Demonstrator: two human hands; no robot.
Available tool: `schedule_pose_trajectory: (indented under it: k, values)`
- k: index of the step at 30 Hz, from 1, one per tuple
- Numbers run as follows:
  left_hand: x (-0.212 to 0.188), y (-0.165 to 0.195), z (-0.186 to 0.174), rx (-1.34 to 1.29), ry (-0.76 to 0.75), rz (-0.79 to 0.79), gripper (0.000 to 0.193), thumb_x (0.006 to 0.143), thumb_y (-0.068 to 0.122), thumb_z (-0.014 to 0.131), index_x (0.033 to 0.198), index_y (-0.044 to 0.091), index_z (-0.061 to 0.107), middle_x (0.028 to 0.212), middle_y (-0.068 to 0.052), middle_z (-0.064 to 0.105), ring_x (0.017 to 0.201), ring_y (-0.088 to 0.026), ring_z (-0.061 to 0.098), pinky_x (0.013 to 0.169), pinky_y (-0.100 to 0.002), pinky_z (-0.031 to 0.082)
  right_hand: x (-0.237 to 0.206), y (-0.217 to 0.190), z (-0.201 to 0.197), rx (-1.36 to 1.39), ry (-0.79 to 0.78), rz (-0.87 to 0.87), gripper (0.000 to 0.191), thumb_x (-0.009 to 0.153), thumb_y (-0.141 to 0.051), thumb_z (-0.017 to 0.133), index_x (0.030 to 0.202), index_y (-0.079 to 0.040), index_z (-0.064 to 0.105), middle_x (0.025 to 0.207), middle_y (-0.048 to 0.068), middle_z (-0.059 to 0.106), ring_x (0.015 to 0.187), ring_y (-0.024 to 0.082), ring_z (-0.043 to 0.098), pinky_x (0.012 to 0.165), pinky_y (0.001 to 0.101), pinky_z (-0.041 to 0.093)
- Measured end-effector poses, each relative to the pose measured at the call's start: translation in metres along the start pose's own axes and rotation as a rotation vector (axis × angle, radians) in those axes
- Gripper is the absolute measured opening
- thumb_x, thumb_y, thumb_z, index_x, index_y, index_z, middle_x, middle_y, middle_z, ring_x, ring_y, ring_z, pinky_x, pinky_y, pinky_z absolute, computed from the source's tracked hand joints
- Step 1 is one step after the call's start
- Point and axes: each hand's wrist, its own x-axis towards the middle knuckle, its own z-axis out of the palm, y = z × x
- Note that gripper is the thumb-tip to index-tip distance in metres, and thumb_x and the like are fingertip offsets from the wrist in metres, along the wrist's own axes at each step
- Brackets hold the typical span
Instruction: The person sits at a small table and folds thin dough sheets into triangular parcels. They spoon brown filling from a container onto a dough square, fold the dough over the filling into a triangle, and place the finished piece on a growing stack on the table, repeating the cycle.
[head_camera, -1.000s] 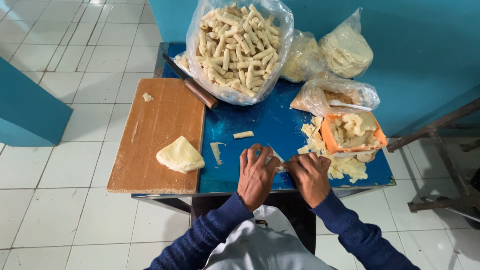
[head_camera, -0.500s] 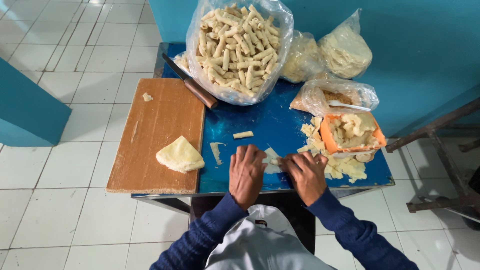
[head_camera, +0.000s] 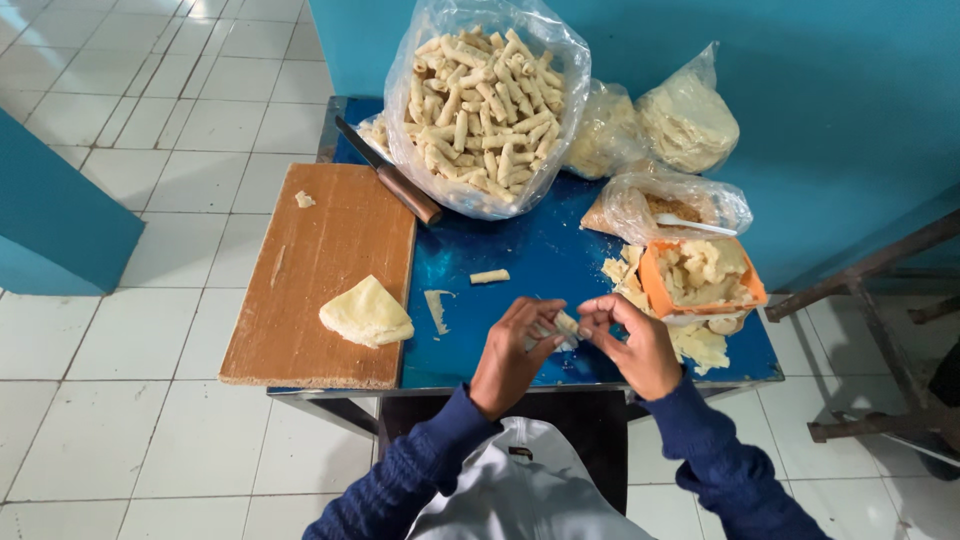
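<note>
Your left hand and right hand meet at lower centre of the frame, just above the near edge of the blue surface. The fingers of both pinch a small pale pastry roll from either end. It looks light, soft and easily crushed; I judge a light hold at the ends safest, not the middle. Right of your hands sits an orange tub of filling. A folded wrapper lies on the wooden board at left. A clear bag of finished rolls stands at upper centre, a knife beside it.
</note>
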Motion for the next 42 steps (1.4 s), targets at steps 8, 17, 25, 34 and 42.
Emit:
schedule_pose_trajectory:
  k: [8,17,25,34,42]
  values:
    - [0.0,-0.017,0.025,-0.625,-0.097,-0.313,0.021,0.098,0.002,0.066,0.117,-0.005,0.067,0.104,-0.009,0.074,0.099,-0.011,0.068,0.086,-0.025,0.055,-0.031,-0.013,-0.023,-0.229,0.236,-0.158,0.011,0.095,-0.007,0.069,0.106,-0.006,0.071,0.095,0.004,0.075,0.09,0.015,0.071,0.082,0.0289,0.054]
    - [0.007,-0.019,0.049,-0.662,-0.125,-0.35,0.017,0.098,0.004,0.068,0.113,-0.003,0.065,0.106,-0.008,0.072,0.1,-0.01,0.068,0.087,-0.025,0.055,-0.024,0.016,-0.107,-0.914,0.337,-0.158,0.026,0.084,-0.024,0.082,0.11,-0.027,0.08,0.113,-0.002,0.059,0.101,0.026,0.05,0.089,0.0435,0.042]
    - [0.009,-0.017,0.05,-0.618,-0.108,-0.359,0.019,0.096,0.004,0.069,0.114,-0.002,0.067,0.101,-0.008,0.074,0.094,-0.011,0.069,0.081,-0.025,0.055,-0.024,0.025,-0.08,-0.935,0.435,-0.134,0.018,0.079,-0.023,0.085,0.094,-0.026,0.077,0.11,-0.004,0.054,0.113,0.027,0.049,0.093,0.0493,0.037]
    - [0.004,-0.015,0.05,-0.708,-0.079,-0.347,0.018,0.096,0.002,0.068,0.113,-0.003,0.065,0.103,-0.007,0.073,0.098,-0.011,0.07,0.087,-0.025,0.057,-0.034,-0.014,-0.053,-0.57,0.364,-0.292,0.017,0.079,-0.015,0.084,0.094,-0.021,0.079,0.103,-0.001,0.056,0.092,0.021,0.053,0.08,0.032,0.047]
    - [-0.001,0.011,0.038,-0.293,0.014,-0.098,0.018,0.09,0.0,0.076,0.106,-0.002,0.069,0.103,-0.008,0.076,0.092,-0.015,0.076,0.081,-0.027,0.062,-0.035,-0.05,-0.025,-0.434,0.259,-0.335,0.015,0.077,-0.015,0.084,0.09,-0.013,0.076,0.099,0.0,0.066,0.099,0.02,0.064,0.089,0.0367,0.047]
